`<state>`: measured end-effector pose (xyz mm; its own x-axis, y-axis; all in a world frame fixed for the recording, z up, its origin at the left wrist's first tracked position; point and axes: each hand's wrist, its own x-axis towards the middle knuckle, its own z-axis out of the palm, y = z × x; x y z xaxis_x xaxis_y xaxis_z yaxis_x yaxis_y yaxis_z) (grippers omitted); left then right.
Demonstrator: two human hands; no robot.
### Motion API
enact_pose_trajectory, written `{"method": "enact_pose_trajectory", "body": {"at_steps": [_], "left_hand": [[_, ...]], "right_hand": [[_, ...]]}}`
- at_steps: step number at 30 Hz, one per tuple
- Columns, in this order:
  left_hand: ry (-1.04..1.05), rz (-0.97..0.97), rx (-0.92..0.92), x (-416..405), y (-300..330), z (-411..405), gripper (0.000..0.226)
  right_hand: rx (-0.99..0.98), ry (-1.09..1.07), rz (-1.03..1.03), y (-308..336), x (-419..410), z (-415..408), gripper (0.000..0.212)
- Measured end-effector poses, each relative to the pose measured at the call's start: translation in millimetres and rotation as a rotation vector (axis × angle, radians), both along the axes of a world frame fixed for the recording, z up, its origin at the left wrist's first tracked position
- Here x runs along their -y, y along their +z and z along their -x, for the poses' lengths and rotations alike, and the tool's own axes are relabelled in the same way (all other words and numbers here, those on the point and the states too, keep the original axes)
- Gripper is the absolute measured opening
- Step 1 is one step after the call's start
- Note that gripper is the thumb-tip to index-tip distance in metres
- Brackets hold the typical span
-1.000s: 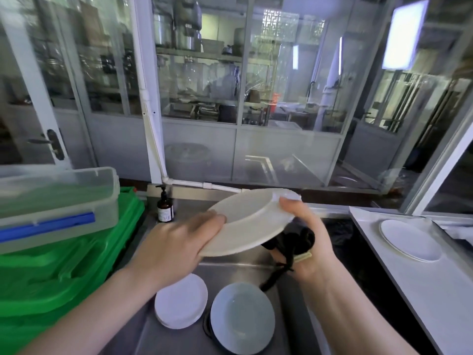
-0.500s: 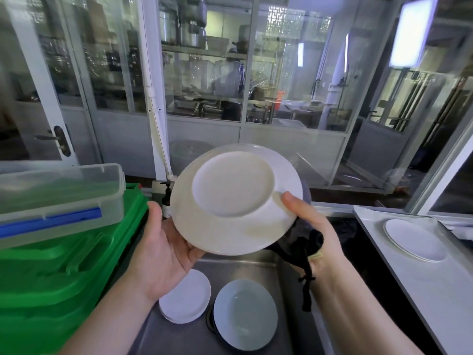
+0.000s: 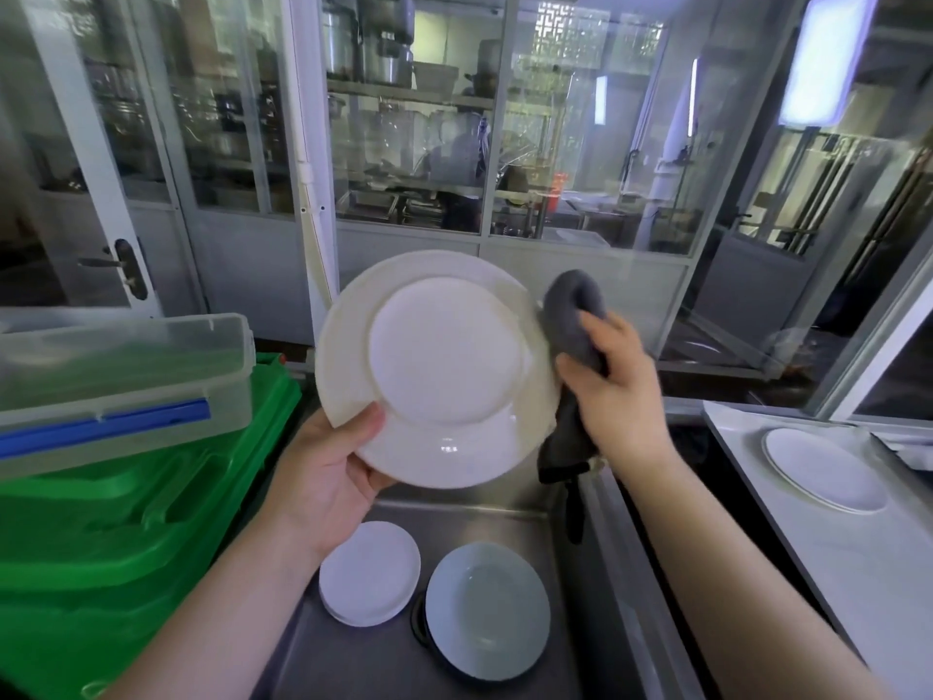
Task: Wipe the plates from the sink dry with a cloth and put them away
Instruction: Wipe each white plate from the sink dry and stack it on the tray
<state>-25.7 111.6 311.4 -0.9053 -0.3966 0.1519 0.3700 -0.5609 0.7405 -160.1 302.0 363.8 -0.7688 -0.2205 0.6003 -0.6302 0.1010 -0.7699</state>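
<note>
A large white plate (image 3: 439,366) stands nearly upright above the sink, its underside facing me. My left hand (image 3: 328,467) grips its lower left rim, thumb on the underside. My right hand (image 3: 616,386) holds a bunched grey cloth (image 3: 573,325) against the plate's right rim; the cloth's tail hangs down past the plate. In the steel sink (image 3: 505,512) below lie a stack of small white plates (image 3: 368,573) and a pale blue-white plate (image 3: 487,608). Another white plate (image 3: 823,469) lies flat on the white counter at the right.
Stacked green plastic crates (image 3: 126,538) fill the left, with a clear lidded box with a blue clip (image 3: 121,386) on top. A white counter (image 3: 858,573) runs along the right. Glass partitions and a white pipe (image 3: 313,204) stand behind the sink.
The plate has been tipped up from nearly flat so its underside faces me. My right hand let go of the rim and brought the grey cloth up to the plate's right edge.
</note>
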Motion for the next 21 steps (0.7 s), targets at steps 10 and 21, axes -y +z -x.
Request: {"method": "enact_pose_trajectory", "body": {"at_steps": [10, 21], "left_hand": [[0.190, 0.014, -0.036, -14.3, -3.4, 18.4, 0.026], [0.178, 0.178, 0.004, -20.5, -9.3, 15.0, 0.027]], "right_hand": [[-0.446, 0.056, -0.323, -49.9, 25.4, -60.5, 0.040], [-0.414, 0.011, -0.358, -35.8, 28.2, -45.4, 0.036]]}}
